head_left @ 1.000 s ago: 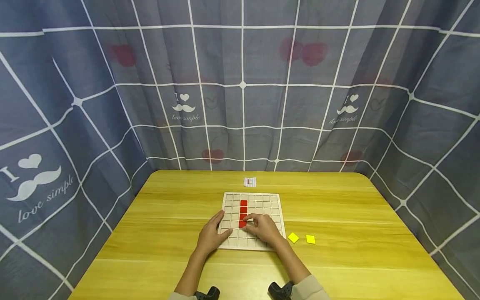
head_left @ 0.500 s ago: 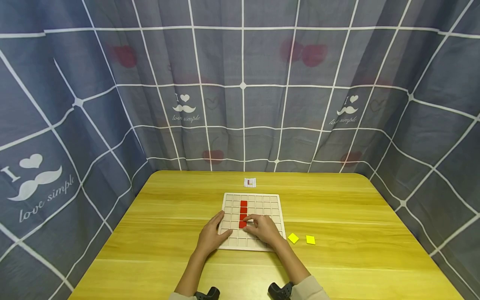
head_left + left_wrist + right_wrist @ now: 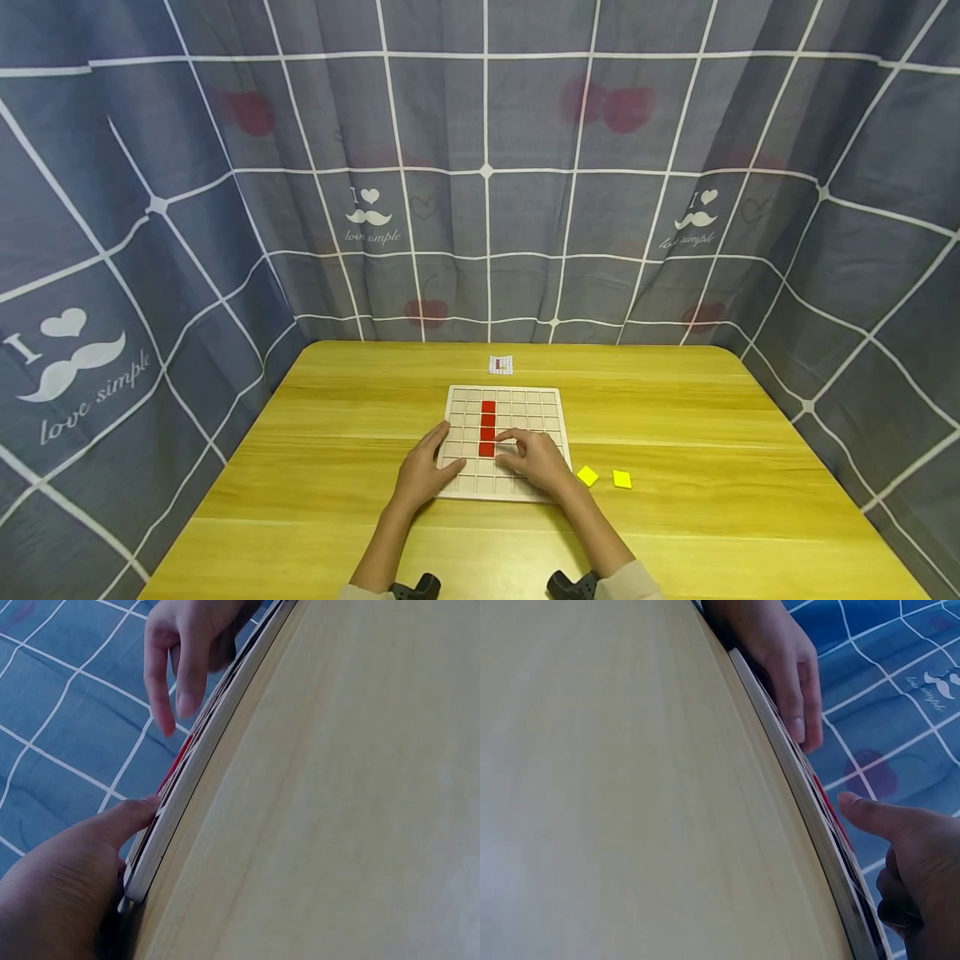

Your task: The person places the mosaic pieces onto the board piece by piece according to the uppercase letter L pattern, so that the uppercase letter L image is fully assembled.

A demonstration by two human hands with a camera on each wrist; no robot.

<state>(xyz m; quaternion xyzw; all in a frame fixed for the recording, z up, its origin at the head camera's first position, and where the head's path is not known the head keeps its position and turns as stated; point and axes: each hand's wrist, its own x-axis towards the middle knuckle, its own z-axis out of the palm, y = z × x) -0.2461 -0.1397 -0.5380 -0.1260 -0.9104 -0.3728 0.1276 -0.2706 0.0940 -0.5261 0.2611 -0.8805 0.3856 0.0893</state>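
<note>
Rests the left hand on the left side of a pale gridded board, with thumb and straight fingers spread apart. Holds the right hand just above the board, with thumb and forefinger parted. Has four red tiles in a column on the board between the hands, just left of the right fingertips and stretching beyond them. Has two yellow tiles on the wooden table to the right of the right hand, and a small gridded card beyond both hands.
</note>
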